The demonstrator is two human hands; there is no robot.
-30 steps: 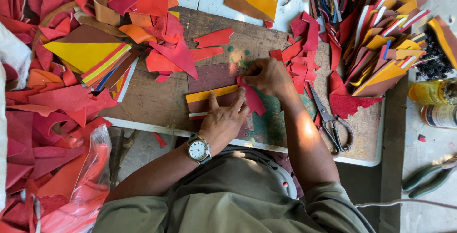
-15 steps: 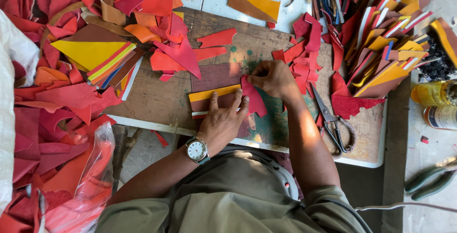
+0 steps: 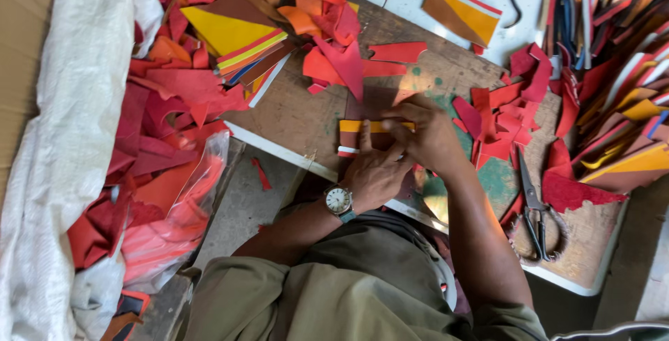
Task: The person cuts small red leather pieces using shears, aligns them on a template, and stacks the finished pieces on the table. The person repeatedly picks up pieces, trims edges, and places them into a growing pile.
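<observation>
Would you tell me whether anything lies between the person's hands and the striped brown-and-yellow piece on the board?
Nothing visible does. The left hand already presses on the striped piece, and the right hand rests on its right end; the red scraps lie off to the right.

Your left hand [image 3: 373,170] lies palm down with fingers spread forward, wrist bent, while your right hand [image 3: 426,135] crosses just above it, fingers curled and pointing left, both forearms reaching out from your body.
</observation>
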